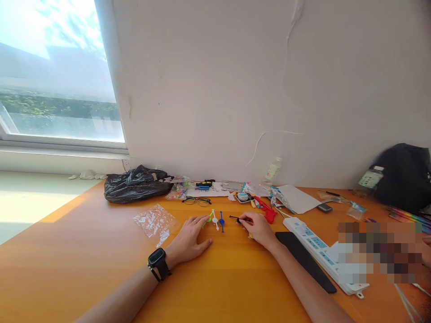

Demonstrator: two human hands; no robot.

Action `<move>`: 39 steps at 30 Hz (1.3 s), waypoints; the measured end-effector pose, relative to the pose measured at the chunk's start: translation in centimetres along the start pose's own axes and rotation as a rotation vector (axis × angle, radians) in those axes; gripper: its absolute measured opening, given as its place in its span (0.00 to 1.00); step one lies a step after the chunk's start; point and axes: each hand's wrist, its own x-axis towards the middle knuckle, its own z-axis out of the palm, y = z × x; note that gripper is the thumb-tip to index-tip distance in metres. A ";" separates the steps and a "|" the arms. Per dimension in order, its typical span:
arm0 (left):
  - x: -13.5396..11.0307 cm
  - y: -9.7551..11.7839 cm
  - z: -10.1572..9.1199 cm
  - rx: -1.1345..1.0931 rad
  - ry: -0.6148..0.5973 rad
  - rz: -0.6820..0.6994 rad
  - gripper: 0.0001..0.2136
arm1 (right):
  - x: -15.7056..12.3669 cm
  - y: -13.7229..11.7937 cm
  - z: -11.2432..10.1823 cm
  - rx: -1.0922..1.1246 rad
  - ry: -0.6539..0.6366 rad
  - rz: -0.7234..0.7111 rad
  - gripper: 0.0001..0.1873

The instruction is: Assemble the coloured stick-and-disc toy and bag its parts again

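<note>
Three small plastic arrow spinners stand in a row on the wooden table: a green spinner (209,219), a white spinner (215,220) and a blue spinner (222,221). My left hand (191,237), with a watch on its wrist, lies on the table with fingers stretched out and thumb apart. Its fingertips reach the green spinner; whether they press on it I cannot tell. To the right of the row, my right hand (257,228) pinches a black arrow spinner (238,220) close to the tabletop. Something yellow (250,236) shows partly beneath that hand.
A clear plastic wrapper (155,224) lies left of my left hand. Behind are a black plastic bag (134,186), eyeglasses (197,201) and a red toy gun (267,211). A black flat object (305,260) and a white power strip (318,249) lie along the right forearm.
</note>
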 end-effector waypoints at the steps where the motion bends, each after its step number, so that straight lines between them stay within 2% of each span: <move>1: 0.0 0.0 0.0 -0.002 0.004 0.001 0.29 | 0.0 0.0 0.0 -0.005 -0.001 0.000 0.12; 10: 0.0 0.0 0.0 0.047 -0.036 -0.009 0.27 | 0.0 -0.1 -0.2 0.000 -0.022 0.013 0.11; 15: 0.0 -0.1 0.1 0.023 -0.005 0.001 0.28 | -0.2 -0.7 -0.2 -0.102 -0.036 -0.063 0.10; 20: 0.0 -0.4 0.3 0.028 0.006 0.006 0.27 | -0.2 -1.0 -0.4 -0.171 -0.059 -0.031 0.08; 23: 0.0 -0.3 0.2 0.045 -0.017 0.003 0.26 | -0.3 -0.9 -0.6 -0.204 -0.070 -0.061 0.07; 28: 0.0 0.0 0.1 0.061 -0.029 -0.012 0.26 | -0.5 -1.1 -0.6 -0.157 -0.079 -0.020 0.07; 31: 0.0 0.0 0.2 0.064 -0.028 -0.016 0.27 | -0.6 -1.3 -0.7 -0.107 -0.072 0.006 0.11; 35: 0.0 -0.1 0.2 0.065 -0.033 -0.004 0.27 | -0.3 -1.2 -1.7 0.082 -0.034 0.022 0.17; 37: 0.0 -0.1 0.2 0.072 -0.039 -0.012 0.27 | -0.1 -0.9 -2.7 0.086 0.033 0.027 0.16; 39: 0.0 -0.1 0.1 0.075 -0.047 -0.012 0.27 | 0.1 -0.4 -3.8 0.017 0.044 0.028 0.16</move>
